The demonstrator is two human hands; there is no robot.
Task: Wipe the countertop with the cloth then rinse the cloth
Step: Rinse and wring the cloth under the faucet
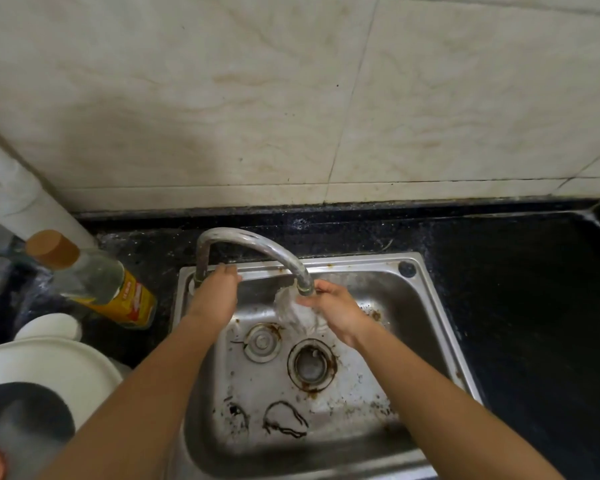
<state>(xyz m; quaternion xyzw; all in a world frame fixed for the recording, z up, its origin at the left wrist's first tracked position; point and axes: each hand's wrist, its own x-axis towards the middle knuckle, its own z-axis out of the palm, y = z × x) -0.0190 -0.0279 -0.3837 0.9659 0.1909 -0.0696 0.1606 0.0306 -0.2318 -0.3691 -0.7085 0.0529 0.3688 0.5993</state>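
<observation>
Pinching the cloth (293,315) under the tap (257,242), the right hand (336,310) hangs over a stained sink (442,306) in the black desk (534,289) — left hand (215,292) at the tap's base, grip unclear.

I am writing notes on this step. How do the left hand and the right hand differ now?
The left hand is at the base of the tap, without cloth; the right hand holds the cloth under the spout. The left hand lies nearer the wall, the right hand nearer the drain. Both are above the sink.
</observation>
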